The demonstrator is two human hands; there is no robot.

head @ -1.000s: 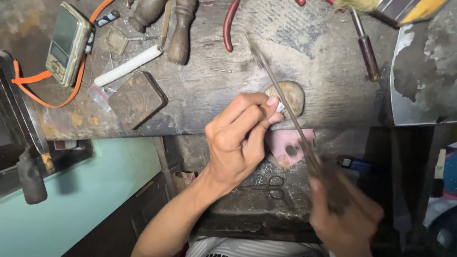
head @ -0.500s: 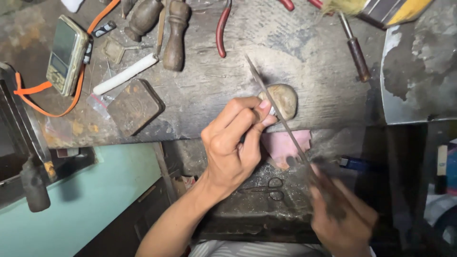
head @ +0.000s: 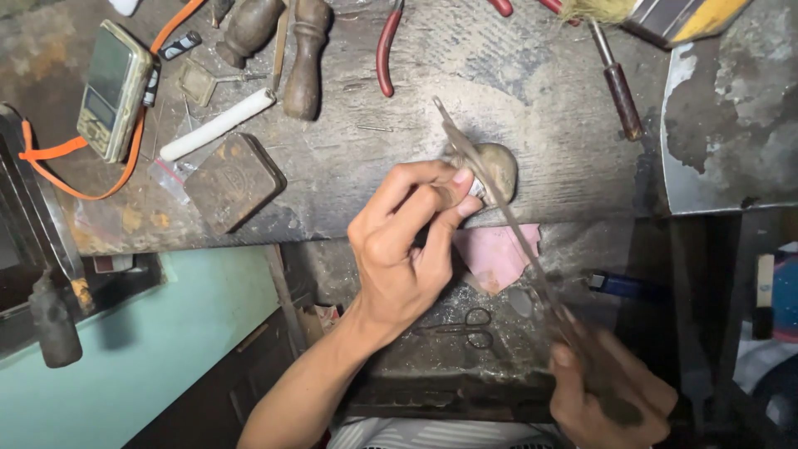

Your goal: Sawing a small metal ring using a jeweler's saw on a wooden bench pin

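Note:
My left hand (head: 407,241) pinches a small silvery metal piece (head: 475,188) between thumb and fingertips, pressed against a rounded wooden peg (head: 497,166) at the front edge of the worn wooden bench (head: 532,91). My right hand (head: 611,391), low at the right and blurred, grips the handle of a long thin metal file (head: 490,195). The file's blade runs up and left across the small piece, its tip over the bench.
On the bench lie red-handled pliers (head: 386,46), wooden-handled tools (head: 303,58), a white stick (head: 218,125), a flat brown tin (head: 233,181), a pocket scale (head: 112,90) with an orange strap, and a screwdriver (head: 619,83). A pink cloth (head: 495,254) and small scissors (head: 470,326) lie below. A metal sheet (head: 731,116) is at right.
The file has slid along the small piece, back and forth, while my left hand kept its pinch at the peg. The camera view shifted slightly.

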